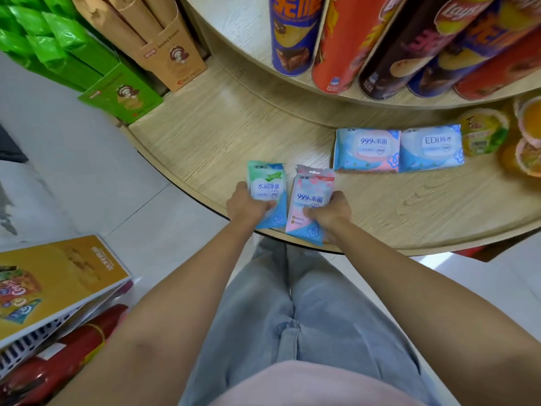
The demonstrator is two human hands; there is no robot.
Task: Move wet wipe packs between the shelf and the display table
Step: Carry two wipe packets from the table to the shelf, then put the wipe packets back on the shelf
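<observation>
Head view, left hand point(244, 207) grips green pack point(268, 183), right hand point(332, 211) pink pack point(311, 192), fingers hidden

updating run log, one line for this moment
left hand grips green wipe pack | right hand grips pink wipe pack | both at display table edge

Green-blue pack point(268, 186): 水润净肤. Pink pack point(310, 197) beside it: 99.9%杀菌. Pink-and-blue pack point(367, 149) lying on the bench point(234, 136): 99.9%杀菌. Blue pack point(430, 148) touching it: EDI纯水. Dark crisp tube point(456, 13) above: Lay's.
</observation>
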